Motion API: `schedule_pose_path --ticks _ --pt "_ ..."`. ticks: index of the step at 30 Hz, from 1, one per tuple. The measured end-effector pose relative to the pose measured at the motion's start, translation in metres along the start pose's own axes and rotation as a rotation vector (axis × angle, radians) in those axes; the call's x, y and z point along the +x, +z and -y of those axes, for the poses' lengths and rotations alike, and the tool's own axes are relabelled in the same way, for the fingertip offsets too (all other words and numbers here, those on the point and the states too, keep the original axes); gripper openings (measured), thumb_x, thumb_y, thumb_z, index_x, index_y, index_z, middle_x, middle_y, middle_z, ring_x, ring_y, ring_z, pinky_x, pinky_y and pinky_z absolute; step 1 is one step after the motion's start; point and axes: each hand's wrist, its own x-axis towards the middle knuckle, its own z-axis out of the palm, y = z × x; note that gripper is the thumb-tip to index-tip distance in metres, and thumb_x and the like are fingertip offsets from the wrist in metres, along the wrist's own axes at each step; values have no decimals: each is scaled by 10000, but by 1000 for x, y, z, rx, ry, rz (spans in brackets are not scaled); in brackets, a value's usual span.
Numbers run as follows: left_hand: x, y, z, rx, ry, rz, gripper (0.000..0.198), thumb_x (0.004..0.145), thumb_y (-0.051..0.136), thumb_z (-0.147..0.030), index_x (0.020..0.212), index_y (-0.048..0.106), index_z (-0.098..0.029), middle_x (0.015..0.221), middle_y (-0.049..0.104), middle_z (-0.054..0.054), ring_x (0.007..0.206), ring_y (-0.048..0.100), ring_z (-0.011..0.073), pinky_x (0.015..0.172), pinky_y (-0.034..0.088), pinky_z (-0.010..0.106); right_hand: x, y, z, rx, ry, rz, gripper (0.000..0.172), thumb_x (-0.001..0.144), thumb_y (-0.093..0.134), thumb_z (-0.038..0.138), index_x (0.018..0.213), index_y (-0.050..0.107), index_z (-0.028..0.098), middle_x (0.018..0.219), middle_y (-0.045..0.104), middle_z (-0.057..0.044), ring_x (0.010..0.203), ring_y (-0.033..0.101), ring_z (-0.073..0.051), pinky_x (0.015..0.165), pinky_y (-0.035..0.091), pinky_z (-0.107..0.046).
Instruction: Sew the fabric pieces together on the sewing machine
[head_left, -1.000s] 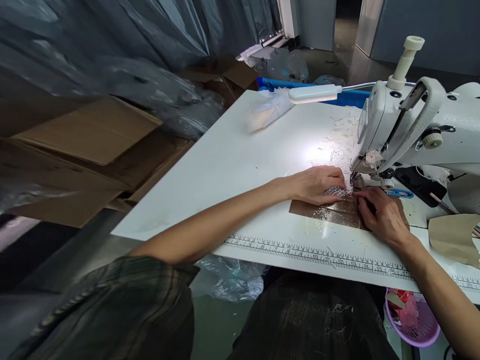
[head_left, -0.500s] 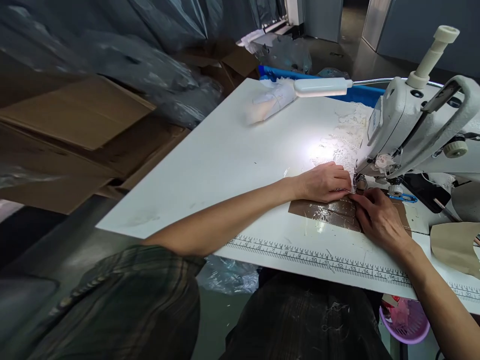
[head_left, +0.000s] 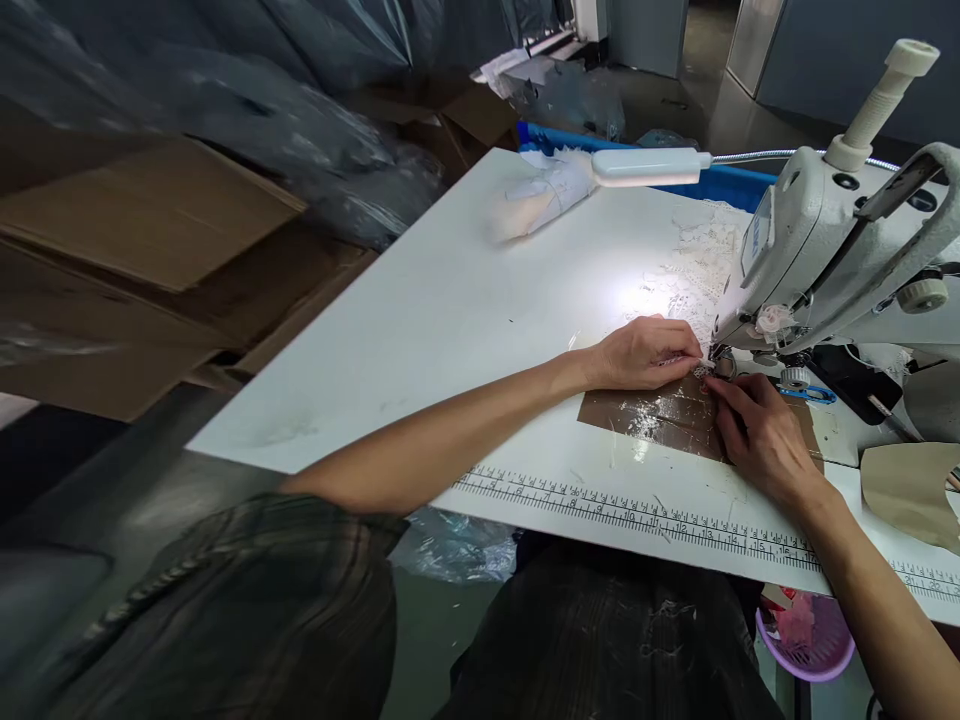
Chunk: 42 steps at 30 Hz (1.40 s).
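A white sewing machine [head_left: 832, 250] stands at the right of a white table [head_left: 450, 310]. White lace [head_left: 694, 275] lies under its lamp and runs in beneath the needle. My left hand [head_left: 641, 352] rests curled on the table with its fingertips pinching the lace's near end just left of the presser foot. My right hand [head_left: 757, 430] lies on a brown taped patch [head_left: 652, 412], its fingers pressed together on the same lace end at the foot.
A lamp bar [head_left: 649, 166] hangs over a wrapped white bundle [head_left: 536, 198]. A ruler strip [head_left: 637, 510] runs along the front edge. Blue snips [head_left: 808, 393] lie by the machine. Beige paper [head_left: 911, 490] sits far right, a purple basket [head_left: 806, 640] below, cardboard boxes [head_left: 150, 220] left.
Less lace shows in front of the foot than a second ago. Both hands have edged closer to the needle, and my view has shifted slightly.
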Motion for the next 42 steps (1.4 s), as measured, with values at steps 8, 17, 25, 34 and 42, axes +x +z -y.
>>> schedule_pose_path --ticks 8,17,25,34,42 --pt "2 3 -2 123 126 115 233 978 485 -230 901 704 -202 941 736 49 855 668 144 793 496 339 4 -1 2 -112 -81 78 356 920 421 196 1186 657 208 983 577 -125 855 540 -233 757 509 -382" --pt "3 1 1 321 202 218 229 985 464 -221 918 683 -218 953 740 33 788 644 148 722 423 345 1 -6 -4 138 7 21 352 925 453 254 1186 689 238 1017 654 -109 884 621 -226 797 552 -403" --pt "-1 6 5 277 270 94 228 978 471 -190 890 681 -189 930 741 33 748 648 132 694 470 321 1 -3 -12 251 171 -99 347 935 452 295 1141 709 185 1028 708 -113 916 671 -229 843 551 -403" --pt "-2 8 4 286 255 124 232 963 473 -152 924 701 -161 949 732 82 853 681 147 765 560 325 -1 -2 -12 -13 -22 69 406 957 430 277 1294 656 267 964 579 -116 808 581 -212 664 545 -350" --pt "-1 7 0 311 301 117 267 980 442 -145 895 695 -128 944 734 103 836 685 143 777 581 316 0 -3 -11 107 105 35 386 954 441 331 1255 671 259 1007 612 -115 842 607 -216 739 540 -376"
